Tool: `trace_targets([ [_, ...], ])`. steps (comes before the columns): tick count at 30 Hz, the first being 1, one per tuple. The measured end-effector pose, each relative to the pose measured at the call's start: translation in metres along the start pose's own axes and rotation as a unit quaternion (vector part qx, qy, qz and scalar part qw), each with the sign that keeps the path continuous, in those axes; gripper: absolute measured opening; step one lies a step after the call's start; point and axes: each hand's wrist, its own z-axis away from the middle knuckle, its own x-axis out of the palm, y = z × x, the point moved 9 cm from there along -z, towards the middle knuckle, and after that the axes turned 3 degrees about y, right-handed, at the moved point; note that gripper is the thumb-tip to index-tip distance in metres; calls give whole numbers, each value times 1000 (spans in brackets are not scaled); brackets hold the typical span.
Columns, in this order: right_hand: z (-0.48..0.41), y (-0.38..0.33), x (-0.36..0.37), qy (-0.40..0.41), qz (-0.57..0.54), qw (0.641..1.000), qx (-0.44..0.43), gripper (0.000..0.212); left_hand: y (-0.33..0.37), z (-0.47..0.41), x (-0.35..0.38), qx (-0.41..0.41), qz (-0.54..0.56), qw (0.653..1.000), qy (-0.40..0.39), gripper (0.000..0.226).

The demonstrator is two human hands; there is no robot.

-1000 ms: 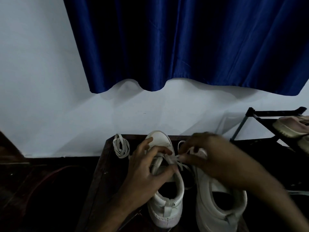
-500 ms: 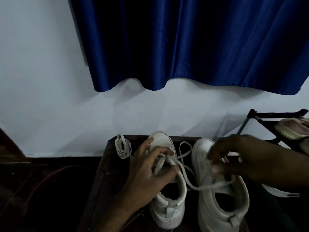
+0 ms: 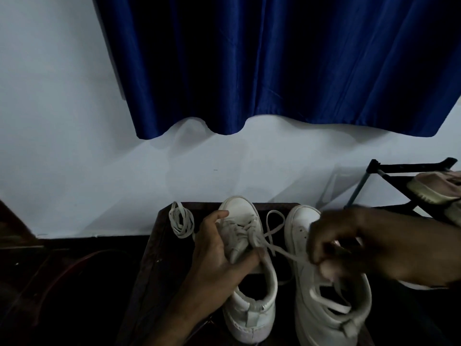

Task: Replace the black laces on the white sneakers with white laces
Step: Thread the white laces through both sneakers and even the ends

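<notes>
Dim room: pale wall (image 3: 74, 146), blue curtain (image 3: 274, 58) hung above, dark wooden bench (image 3: 162, 245) set against the wall. Two white sneakers are stood on the bench side by side, toes to the wall.

The white lace (image 3: 287, 254) is already threaded through the laced sneaker (image 3: 249, 308). One strand is drawn taut from the left grip (image 3: 217, 255) across to the right grip (image 3: 349, 245). A slack loop is left just beyond that strand, between the two toes. No black lace is seen anywhere.

The left grip is clenched over the tongue and upper lacing of the laced sneaker, thumb on the inner side. Judged: the shoe is pinned down so the pull does not drag it. The right grip is closed on the strand's far end, fingers curled round it, and is motion-blurred; the exact pinch cannot be told. It is held above the second sneaker (image 3: 311, 315), likely only because the pull is made sideways.

The second sneaker looks unlaced, though its eyelets are partly hidden under the right grip. A loose strand is draped over its opening.

A spare coiled lace (image 3: 182, 223) is laid on the bench just outboard of the left grip, probably kept for the second sneaker. A black shoe rack (image 3: 399, 168) carrying a pinkish shoe (image 3: 436, 186) is stood beyond the right grip.

Judged: tightening step, roughly half done.
</notes>
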Motion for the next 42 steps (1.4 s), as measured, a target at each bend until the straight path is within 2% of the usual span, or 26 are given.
trace_targets([
  [3,-1,22,-10,37,28,998,50,4,0,2,-1,-2,7,1000,9,84],
  [7,-24,24,-4,53,57,993,87,17,10,7,-9,19,-35,999,27,68],
  [12,-48,42,-22,197,72,969,129,10,23,12,-18,72,-82,994,30,45],
  [14,-59,48,-19,218,99,961,138,9,29,13,-20,77,-85,993,20,40],
  [16,-67,52,-11,201,119,961,146,7,35,14,-24,89,-111,990,17,34],
  [18,-73,55,0,143,145,965,167,4,45,17,-29,121,-167,978,38,25],
  [20,-75,55,16,58,175,962,200,20,57,22,-36,152,-209,963,74,20],
  [22,-79,53,31,-11,246,944,221,38,69,27,-41,178,-225,952,110,19],
  [23,-82,50,36,-30,291,931,219,39,73,29,-43,188,-231,946,125,21],
  [25,-89,43,44,-37,351,913,205,27,76,33,-46,195,-241,939,149,24],
  [27,-89,40,43,-22,349,914,207,25,75,33,-49,183,-245,940,152,28],
  [30,-85,44,12,65,300,923,232,33,72,33,-52,172,-251,942,139,35],
  [32,-79,41,-26,187,268,915,238,26,72,34,-50,172,-261,942,125,36],
  [34,-70,35,-60,311,195,906,210,15,69,35,-48,166,-256,945,115,41],
  [36,-63,27,-82,388,100,903,154,11,68,36,-47,153,-231,955,109,35],
  [38,-60,13,-89,413,19,907,86,3,69,32,-54,132,-173,968,125,23],
  [39,-59,4,-89,415,12,908,55,9,68,28,-60,115,-128,975,140,18],
  [42,-60,-19,-77,393,67,917,-10,26,53,9,-71,52,8,985,165,13],
])
